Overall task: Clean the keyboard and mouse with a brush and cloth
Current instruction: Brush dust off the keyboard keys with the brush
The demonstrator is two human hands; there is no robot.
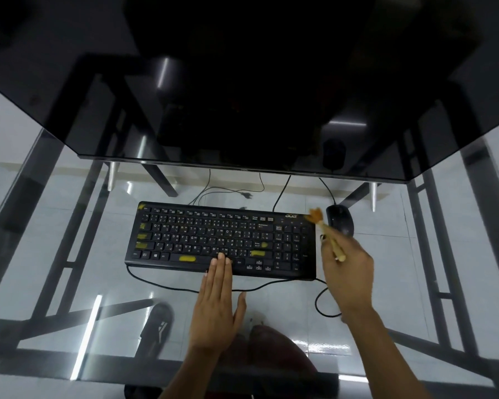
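A black keyboard [222, 237] with yellow smears on several keys lies on the glass desk [69, 254]. A black mouse [340, 218] sits just right of its far right corner. My left hand [216, 300] lies flat, fingers together, fingertips on the keyboard's front edge near the space bar. My right hand [347, 275] grips a small wooden-handled brush [327, 234]; its orange bristles are at the keyboard's top right corner, next to the mouse. No cloth is in view.
A dark glass upper shelf [242, 110] overhangs the back of the desk. Cables [283, 194] run from keyboard and mouse to the back, and one loops along the front. Through the glass I see the black desk frame, a tiled floor and a sandal [156, 326].
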